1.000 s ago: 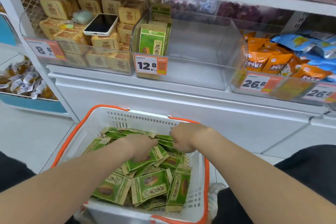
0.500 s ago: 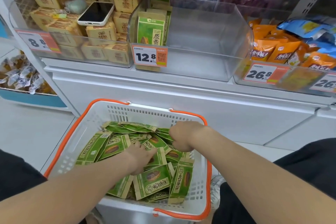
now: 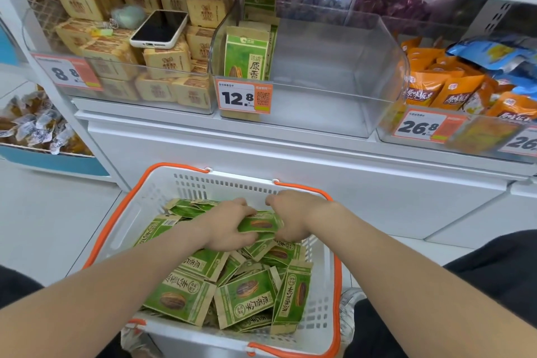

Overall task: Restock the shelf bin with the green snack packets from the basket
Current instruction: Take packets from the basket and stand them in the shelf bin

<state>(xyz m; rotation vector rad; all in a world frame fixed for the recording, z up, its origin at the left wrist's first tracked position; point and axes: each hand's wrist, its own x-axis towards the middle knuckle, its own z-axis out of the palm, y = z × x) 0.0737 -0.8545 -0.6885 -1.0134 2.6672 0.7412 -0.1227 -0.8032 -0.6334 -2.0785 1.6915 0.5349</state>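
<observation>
- Basket (image 3: 128, 218): smooth white plastic, slotted walls, glossy orange plastic handles.
- Packets (image 3: 247, 296): matt green print on brown kraft-like paper, creased.
- Bin (image 3: 377, 67): clear, glossy hard plastic.
- Phone (image 3: 159, 28): glossy black glass, smooth white case.
- Bags (image 3: 453, 90): shiny orange plastic film, crinkled.

Green snack packets (image 3: 244, 299) lie jumbled in the orange-rimmed basket (image 3: 125, 218); the clear shelf bin (image 3: 334, 81) holds few.

Left hand (image 3: 229, 227) moved up, gripping green packets (image 3: 260, 224) (right hand (image 3: 292, 216) too)
</observation>
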